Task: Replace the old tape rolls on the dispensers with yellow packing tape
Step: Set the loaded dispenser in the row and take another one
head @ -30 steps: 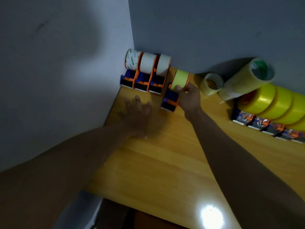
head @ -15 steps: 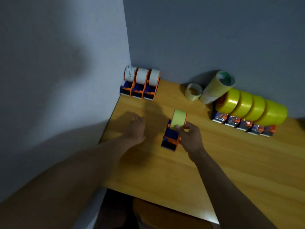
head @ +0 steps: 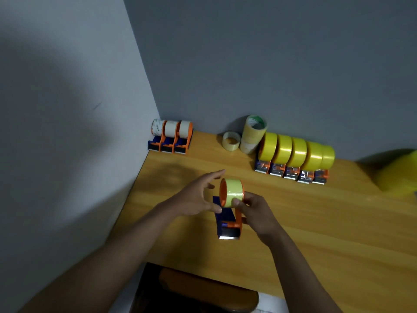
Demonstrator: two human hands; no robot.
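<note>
A blue and orange tape dispenser (head: 228, 224) sits near the table's middle, carrying a pale thin tape roll (head: 234, 192). My right hand (head: 257, 213) grips the dispenser and roll from the right side. My left hand (head: 196, 197) hovers just left of the roll with fingers spread, thumb near the dispenser's blue body. Three dispensers with whitish rolls (head: 172, 136) stand in the back left corner. A row of several dispensers with full yellow rolls (head: 295, 158) lines the back wall on the right.
A loose pale tape ring (head: 231, 141) and a stack of pale rolls (head: 253, 133) lean by the back wall. A blurred yellow object (head: 399, 175) sits at the right edge. A chair seat (head: 207, 290) shows below the wooden table (head: 316, 233) front edge.
My right hand pulled the dispenser with the pale roll from the corner row toward the table's middle. My left hand rose off the table and came up beside the roll.
</note>
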